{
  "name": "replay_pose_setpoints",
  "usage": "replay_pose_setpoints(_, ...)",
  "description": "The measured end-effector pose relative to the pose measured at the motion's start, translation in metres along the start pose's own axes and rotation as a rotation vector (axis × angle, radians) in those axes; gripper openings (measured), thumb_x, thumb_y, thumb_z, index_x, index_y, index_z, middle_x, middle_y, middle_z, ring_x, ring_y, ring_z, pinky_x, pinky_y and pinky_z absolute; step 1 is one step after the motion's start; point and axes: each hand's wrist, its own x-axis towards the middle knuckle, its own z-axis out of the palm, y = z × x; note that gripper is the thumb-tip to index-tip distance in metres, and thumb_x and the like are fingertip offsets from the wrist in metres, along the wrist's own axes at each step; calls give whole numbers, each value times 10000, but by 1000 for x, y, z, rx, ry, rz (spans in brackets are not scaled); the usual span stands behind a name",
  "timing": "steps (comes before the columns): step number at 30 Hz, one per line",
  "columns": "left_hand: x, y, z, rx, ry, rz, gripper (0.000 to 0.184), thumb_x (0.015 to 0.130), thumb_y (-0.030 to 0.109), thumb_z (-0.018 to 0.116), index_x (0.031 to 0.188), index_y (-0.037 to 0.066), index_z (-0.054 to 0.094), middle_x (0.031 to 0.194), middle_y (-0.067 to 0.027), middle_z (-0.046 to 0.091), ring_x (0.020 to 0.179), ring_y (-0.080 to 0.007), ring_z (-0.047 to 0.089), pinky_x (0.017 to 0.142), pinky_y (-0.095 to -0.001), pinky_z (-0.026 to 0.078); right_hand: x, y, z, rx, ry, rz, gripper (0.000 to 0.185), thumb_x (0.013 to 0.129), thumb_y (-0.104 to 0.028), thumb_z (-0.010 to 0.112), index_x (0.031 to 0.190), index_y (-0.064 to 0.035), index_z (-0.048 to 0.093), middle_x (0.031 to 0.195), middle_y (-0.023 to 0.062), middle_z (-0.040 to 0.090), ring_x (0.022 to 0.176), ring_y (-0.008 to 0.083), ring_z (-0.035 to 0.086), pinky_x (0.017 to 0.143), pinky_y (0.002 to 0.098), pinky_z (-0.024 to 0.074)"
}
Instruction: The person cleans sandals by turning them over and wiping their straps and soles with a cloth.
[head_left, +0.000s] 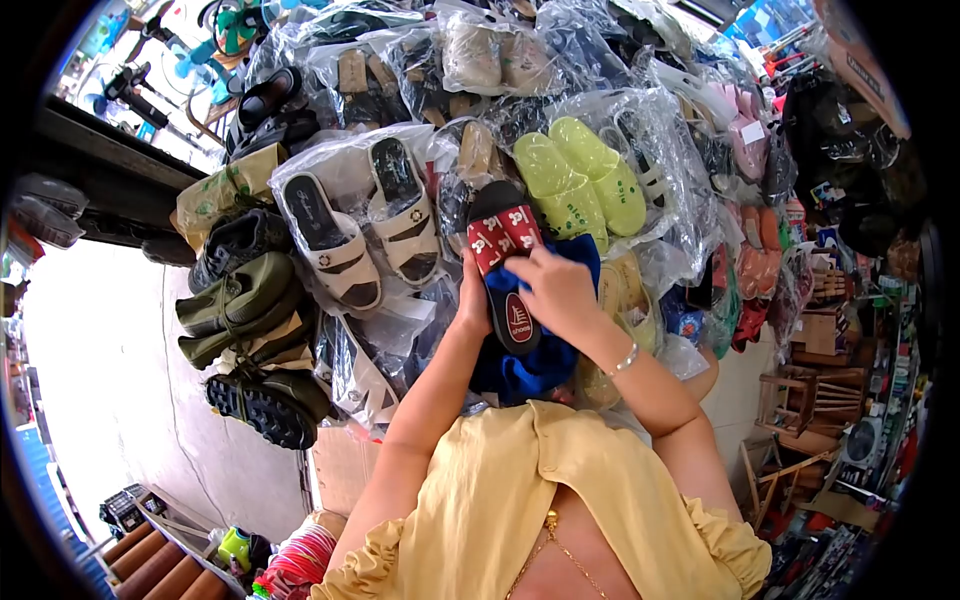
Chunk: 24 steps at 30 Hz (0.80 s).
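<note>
A black slide sandal with a red patterned strap (502, 238) is held upright in front of my chest. My left hand (474, 292) grips its left edge, the fingers partly hidden behind it. On the right side, my right hand (556, 290) lies against the strap and footbed, its fingers bent and partly apart; whether they grip the sandal is unclear. A dark blue cloth (540, 368) is behind and below the sandal. Just beyond are lime green slides (600, 180), and to the left white slides (345, 262) in clear plastic.
Olive shoes (238, 300) and a black-soled shoe (265, 408) hang at the left edge of the pile. Plastic-wrapped footwear (490, 55) fills the far side. Wooden stools (800, 395) stand at right, and rolled brown items (150, 560) lie at lower left.
</note>
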Motion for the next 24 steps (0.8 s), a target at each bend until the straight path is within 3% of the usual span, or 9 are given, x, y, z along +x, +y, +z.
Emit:
replay_pose_setpoints(2,2,0,6,-27,111,-25,825,920,764,295,1448,147,439,1404,-152,529,1235,-325,562,1039,-480,460,16,10,8,-109,149,-44,338,740,-106,727,1070,-151,673,890,58,599,772,243,644,635,361,529)
replay_pose_setpoints(6,1,0,9,27,147,50,823,916,764,316,1463,156,414,1419,-149,511,1242,-318,555,1039,-478,458,17,7,19,-101,288,-134,537,689,-74,720,1219,-123,646,860,46,591,760,239,611,630,352,519)
replay_pose_setpoints(8,1,0,-1,-32,156,-13,807,908,770,338,1394,146,497,1315,-136,590,1170,-307,604,986,-459,501,7,8,22,66,316,-273,451,692,-53,710,1133,-99,630,942,47,630,846,257,641,710,357,537)
replay_pose_setpoints(10,1,-4,-2,28,196,-13,783,927,749,323,1354,127,536,1266,-135,619,1118,-301,631,954,-457,522,-5,7,22,89,181,-230,373,711,-62,715,1069,-100,617,1012,56,639,891,266,649,735,363,544)
replay_pose_setpoints(17,2,-4,-3,57,220,0,753,964,704,288,1357,109,530,1278,-138,610,1126,-291,623,965,-446,513,-8,5,6,90,30,-201,387,739,-80,713,1107,-97,594,988,79,603,856,276,646,716,369,541)
replay_pose_setpoints(19,0,-4,3,58,233,0,755,963,705,287,1362,110,524,1294,-140,601,1137,-294,616,969,-448,509,-4,0,5,-21,-70,-40,377,785,-109,686,1147,-86,583,957,83,573,848,267,643,687,373,538)
replay_pose_setpoints(23,0,-5,5,52,191,55,736,977,684,290,1395,112,489,1344,-127,571,1190,-291,582,1017,-443,473,1,-6,8,-69,-51,-3,322,813,-157,683,1104,-71,574,967,95,571,867,252,649,640,376,546)
replay_pose_setpoints(24,0,-5,6,51,168,92,722,985,669,289,1405,113,480,1350,-120,568,1204,-286,572,1033,-439,460,1,-8,9,21,27,10,366,822,-154,675,1152,-46,559,1038,130,576,921,286,642,705,384,548)
